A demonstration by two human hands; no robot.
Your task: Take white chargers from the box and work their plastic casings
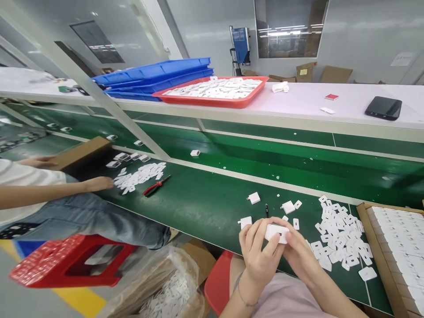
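Hands: my left hand and right hand are together over the near edge of the bench, both closed on one piece.
Held piece: a small white rectangular plastic block, pinched at its ends between the fingertips of both hands.
Handling: I judge it light and rigid, with a smooth skin that could slip out of a loose pinch. It looks sturdy enough for a firm squeeze.
Where to hold: by the two short ends, or flat face to flat face between thumb and forefinger.
Bench: a long green-matted bench. Loose white plastic blocks like mine lie just beyond my hands, with a small black stick-like item among them.
Right side: a heap of flat white plastic tabs, touching an open brown cardboard box packed with rows of white parts.
Left side: another person's hand rests at a second heap of white tabs, with red-handled pliers just beside it.
Far shelf: a shallow red plastic tray full of white pieces, with stacked blue plastic trays beside it.
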